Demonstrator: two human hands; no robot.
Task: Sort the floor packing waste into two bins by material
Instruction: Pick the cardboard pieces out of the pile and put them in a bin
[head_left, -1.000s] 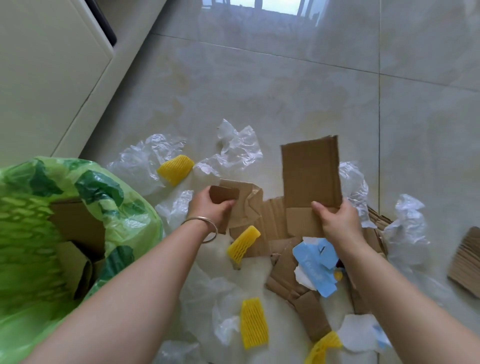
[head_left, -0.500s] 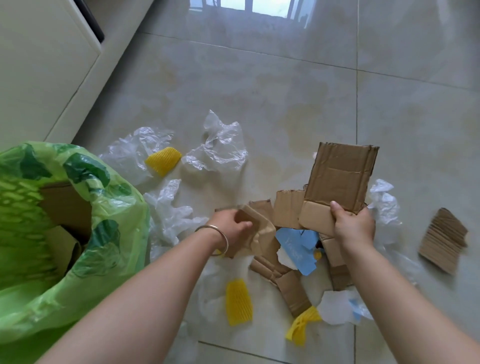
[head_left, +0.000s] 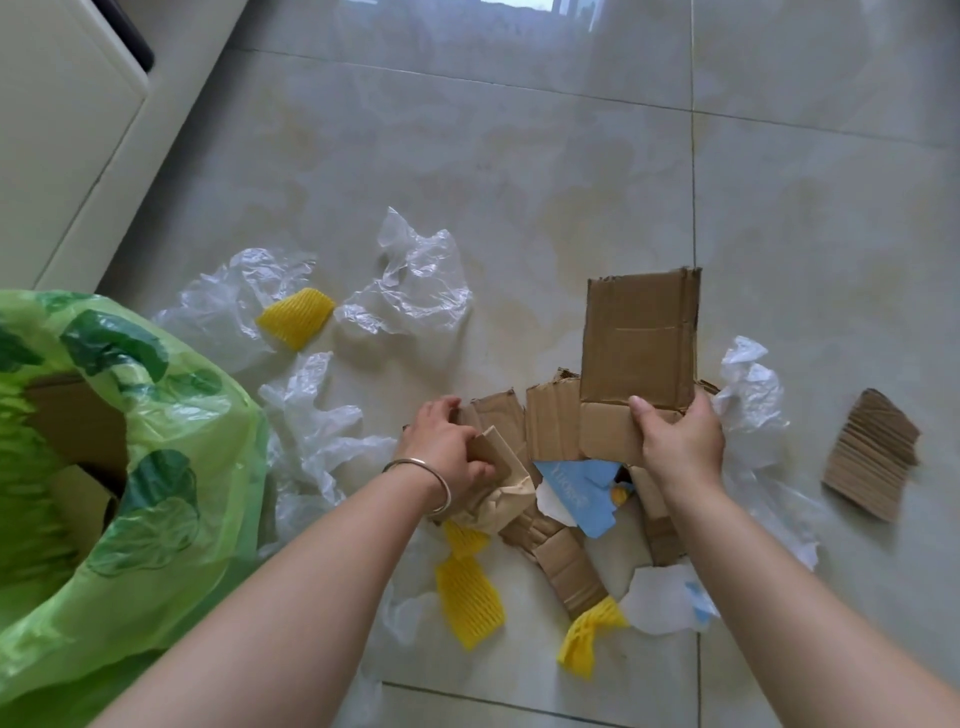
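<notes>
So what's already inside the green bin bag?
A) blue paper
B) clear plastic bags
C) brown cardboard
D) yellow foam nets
C: brown cardboard shows through the mouth of the green bin bag, while the foam nets, plastic bags and blue paper all lie out on the floor.

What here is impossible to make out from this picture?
All in the head view:
- Second bin: outside the picture; only the green-bagged bin shows, cut by the left edge.
- Bin contents: mostly hidden by the bag's folds; some cardboard shows.
- Print on the blue paper: too small.
- Left hand fingertips: hidden among cardboard scraps.
</notes>
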